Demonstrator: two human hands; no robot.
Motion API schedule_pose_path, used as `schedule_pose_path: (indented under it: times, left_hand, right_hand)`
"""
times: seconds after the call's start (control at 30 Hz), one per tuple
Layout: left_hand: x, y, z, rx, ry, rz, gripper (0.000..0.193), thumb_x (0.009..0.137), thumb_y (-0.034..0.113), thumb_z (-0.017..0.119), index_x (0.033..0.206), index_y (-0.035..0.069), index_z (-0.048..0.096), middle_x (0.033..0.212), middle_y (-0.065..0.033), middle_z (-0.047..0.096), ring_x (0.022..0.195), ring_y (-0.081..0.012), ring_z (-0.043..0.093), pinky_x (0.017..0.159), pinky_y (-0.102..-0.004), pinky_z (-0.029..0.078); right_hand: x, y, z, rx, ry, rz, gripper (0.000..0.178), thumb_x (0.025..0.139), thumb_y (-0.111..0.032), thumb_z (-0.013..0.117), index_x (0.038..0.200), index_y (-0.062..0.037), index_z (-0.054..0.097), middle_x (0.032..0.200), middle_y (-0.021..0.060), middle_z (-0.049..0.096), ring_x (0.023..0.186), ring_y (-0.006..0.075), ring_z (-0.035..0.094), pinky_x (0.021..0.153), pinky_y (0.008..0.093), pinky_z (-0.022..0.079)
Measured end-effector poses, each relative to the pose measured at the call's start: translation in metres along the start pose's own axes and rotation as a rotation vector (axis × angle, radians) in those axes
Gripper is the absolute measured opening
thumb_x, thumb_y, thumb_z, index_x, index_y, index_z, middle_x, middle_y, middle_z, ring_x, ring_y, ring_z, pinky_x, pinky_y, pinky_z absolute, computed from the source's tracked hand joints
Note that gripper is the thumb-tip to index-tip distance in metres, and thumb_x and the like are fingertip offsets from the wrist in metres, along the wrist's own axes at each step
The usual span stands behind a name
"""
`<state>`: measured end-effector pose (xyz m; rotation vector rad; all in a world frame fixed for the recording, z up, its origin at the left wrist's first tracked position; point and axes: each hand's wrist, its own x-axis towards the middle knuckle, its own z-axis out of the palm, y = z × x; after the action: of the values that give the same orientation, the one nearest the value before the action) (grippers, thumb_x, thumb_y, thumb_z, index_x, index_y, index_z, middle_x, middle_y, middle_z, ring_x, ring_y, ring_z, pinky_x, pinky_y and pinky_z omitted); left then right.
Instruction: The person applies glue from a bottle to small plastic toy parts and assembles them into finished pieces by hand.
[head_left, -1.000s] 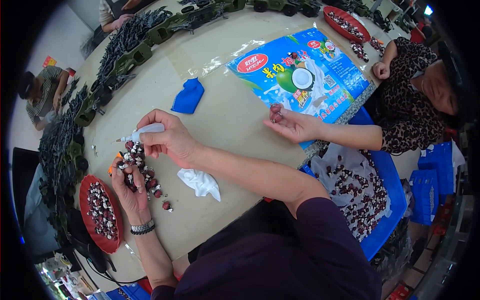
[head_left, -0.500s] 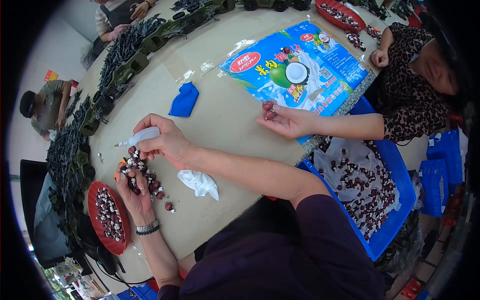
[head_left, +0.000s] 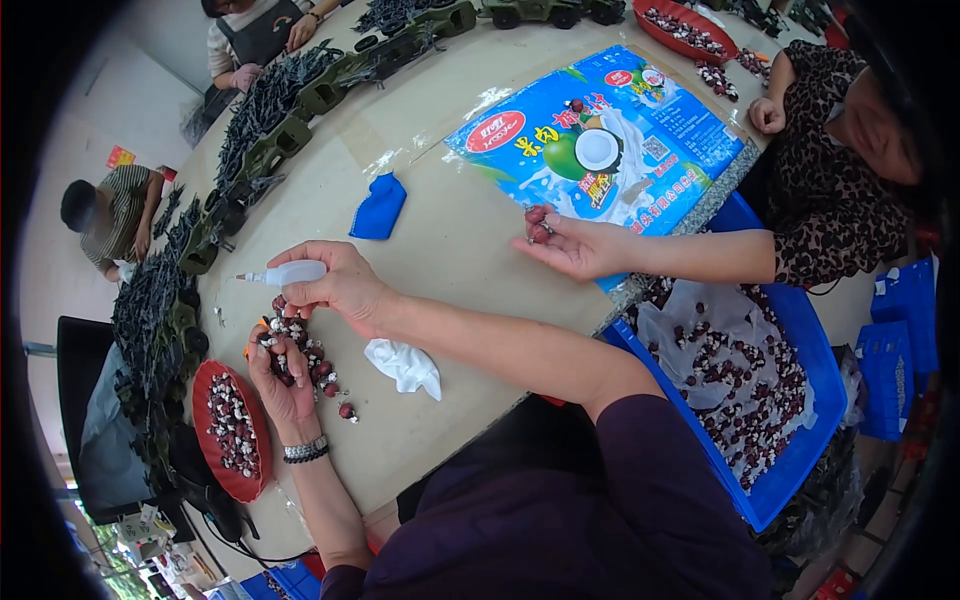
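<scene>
My right hand (head_left: 350, 292) grips a small translucent white squeeze bottle (head_left: 298, 271) with a thin nozzle, held almost level and pointing left. Just below it, my left hand (head_left: 287, 388) has its fingers curled round a small dark red and white piece (head_left: 270, 338); an orange bit shows by the fingertips. More dark red and white pieces (head_left: 322, 370) are heaped on the table beside that hand, partly hidden by it. The nozzle tip is apart from the piece. To the right of the heap lies a crumpled white cloth (head_left: 403, 368).
A red basket (head_left: 262, 470) of similar pieces stands left of my left wrist. Beyond are a blue cloth (head_left: 378, 207), green toy vehicles (head_left: 275, 148) and a blue printed sheet (head_left: 480, 135). At right, a co-worker's hand (head_left: 575, 247) holds pieces near a blue bin (head_left: 822, 375).
The squeeze bottle has tipped from slightly downward to nearly level, and its nozzle is a little farther from my left fingers. The whole view has shifted slightly.
</scene>
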<state>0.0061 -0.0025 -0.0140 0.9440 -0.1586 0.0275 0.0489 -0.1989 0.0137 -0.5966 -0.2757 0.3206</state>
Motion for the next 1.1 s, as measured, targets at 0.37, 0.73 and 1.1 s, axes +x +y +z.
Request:
schedule_pose_path:
  times: [0.37, 0.73, 1.1]
  left_hand:
    - [0.0, 0.0, 0.0, 0.0, 0.0, -0.017, 0.031, 0.089, 0.014, 0.06, 0.115, 0.003, 0.048, 0.084, -0.006, 0.053, 0.055, -0.0123, 0.047, 0.039, -0.0189, 0.039]
    - [0.0, 0.0, -0.002, 0.022, -0.006, -0.013, 0.03, 0.09, 0.017, 0.06, 0.116, 0.004, 0.05, 0.085, -0.0055, 0.055, 0.055, -0.012, 0.049, 0.04, -0.0191, 0.04]
    - [-0.003, 0.001, 0.003, -0.014, 0.052, -0.002, 0.029, 0.092, 0.019, 0.058, 0.113, 0.001, 0.05, 0.079, -0.0052, 0.056, 0.053, -0.0118, 0.05, 0.038, -0.0198, 0.039]
  right_hand:
    - [-0.002, -0.001, 0.002, -0.041, -0.019, 0.001, 0.027, 0.083, 0.0, 0.065, 0.107, -0.0008, 0.052, 0.088, 0.0117, 0.065, 0.074, 0.0172, 0.066, 0.063, 0.0277, 0.053]
    - [-0.006, 0.001, 0.015, -0.202, -0.075, -0.028, 0.04, 0.081, -0.004, 0.065, 0.11, -0.0039, 0.038, 0.086, 0.0089, 0.059, 0.067, 0.0142, 0.064, 0.051, 0.0246, 0.05]
    - [-0.043, -0.091, 0.056, -1.007, 0.106, -0.391, 0.023, 0.08, 0.001, 0.063, 0.095, -0.0016, 0.046, 0.083, 0.0067, 0.065, 0.065, 0.01, 0.061, 0.054, 0.0257, 0.051]
